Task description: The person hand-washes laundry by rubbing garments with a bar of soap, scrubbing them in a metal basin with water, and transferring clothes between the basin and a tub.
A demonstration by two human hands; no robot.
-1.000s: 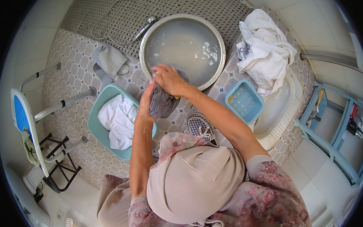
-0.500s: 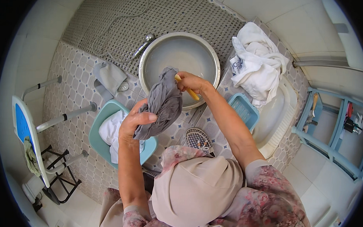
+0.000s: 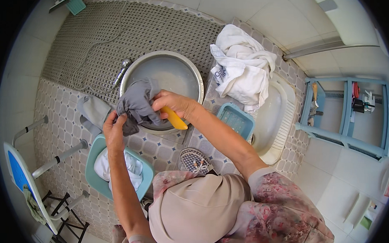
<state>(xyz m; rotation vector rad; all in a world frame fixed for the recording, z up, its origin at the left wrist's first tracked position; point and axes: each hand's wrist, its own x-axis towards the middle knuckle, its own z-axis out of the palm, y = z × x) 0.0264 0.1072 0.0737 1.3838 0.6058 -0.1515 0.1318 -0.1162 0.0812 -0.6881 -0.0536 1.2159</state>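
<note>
A bunched grey piece of clothing (image 3: 138, 100) is held up over the near left rim of a round metal basin (image 3: 201, 85) with cloudy water in it. At its lower left side, the fingers of my left hand (image 3: 114, 129) pinch the fabric. My right hand (image 3: 178, 104) is closed round a yellow-handled tool (image 3: 176, 119) and sits against the cloth's right side. The handle's rounded end points toward the lower right; the tool's head is hidden behind my fingers and the fabric.
A teal tub (image 3: 91, 171) with white cloth stands at lower left. White laundry (image 3: 243, 67) is heaped at upper right, beside a squat toilet (image 3: 284, 120) and blue basket (image 3: 235, 120). Left of the basin lie a shower head (image 3: 125, 64) and grey cloth (image 3: 94, 109). A shower chair (image 3: 21, 171) stands left.
The view has shifted. My left hand has gone from supporting the grey clothing to pinching its edge; the cloth is more bunched. The yellow handle now shows more below my right hand.
</note>
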